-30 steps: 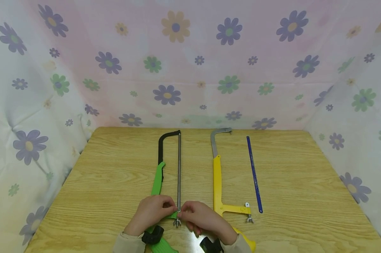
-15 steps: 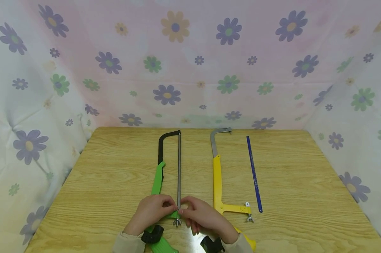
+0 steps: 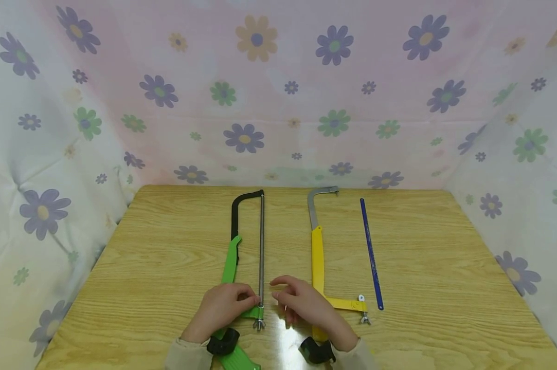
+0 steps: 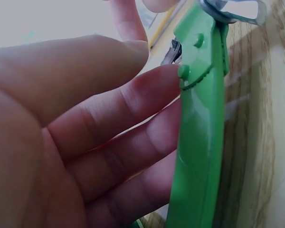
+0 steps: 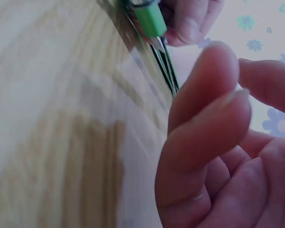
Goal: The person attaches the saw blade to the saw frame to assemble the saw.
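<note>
A green hacksaw with a black front bow lies on the table, its grey blade running along its right side. My left hand holds it at the near end of the blade, just above the wing nut. In the left wrist view, the fingertips lie against the green frame; the exact contact at the blade is hidden. My right hand is apart from the blade, loosely bent and holding nothing. Under it lies a yellow hacksaw with a grey bow and no blade fitted.
A loose blue hacksaw blade lies right of the yellow saw. The yellow saw's wing nut sticks out near the right hand. Flowered cloth encloses the wooden table at the back and sides.
My right hand has let go of the green hacksaw's blade end and moved right, its fingers spreading. My left hand stays in place. Both saws and the blue blade lie still.
</note>
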Available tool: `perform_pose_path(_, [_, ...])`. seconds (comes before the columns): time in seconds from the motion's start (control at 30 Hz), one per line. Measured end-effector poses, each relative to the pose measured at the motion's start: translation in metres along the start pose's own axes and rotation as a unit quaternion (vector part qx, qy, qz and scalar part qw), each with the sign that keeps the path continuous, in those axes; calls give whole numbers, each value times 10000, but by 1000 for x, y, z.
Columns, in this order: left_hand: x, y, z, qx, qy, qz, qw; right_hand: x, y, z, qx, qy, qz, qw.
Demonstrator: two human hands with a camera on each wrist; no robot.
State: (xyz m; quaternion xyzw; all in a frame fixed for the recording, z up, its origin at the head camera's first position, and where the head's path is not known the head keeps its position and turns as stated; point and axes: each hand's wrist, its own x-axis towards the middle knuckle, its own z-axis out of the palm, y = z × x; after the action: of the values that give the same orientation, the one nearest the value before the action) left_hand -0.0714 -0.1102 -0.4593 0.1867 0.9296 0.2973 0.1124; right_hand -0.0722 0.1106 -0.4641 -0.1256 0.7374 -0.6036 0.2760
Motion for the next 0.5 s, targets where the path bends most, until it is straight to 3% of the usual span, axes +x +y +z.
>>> perform_pose_path(0.33, [3, 1, 2, -335, 363, -190, 9986, -4, 1, -18, -24, 364, 78, 9993])
perform_pose_path(0.5, [7, 8, 3, -577, 614, -136, 9964, -7, -1, -33, -114, 734, 70, 9972])
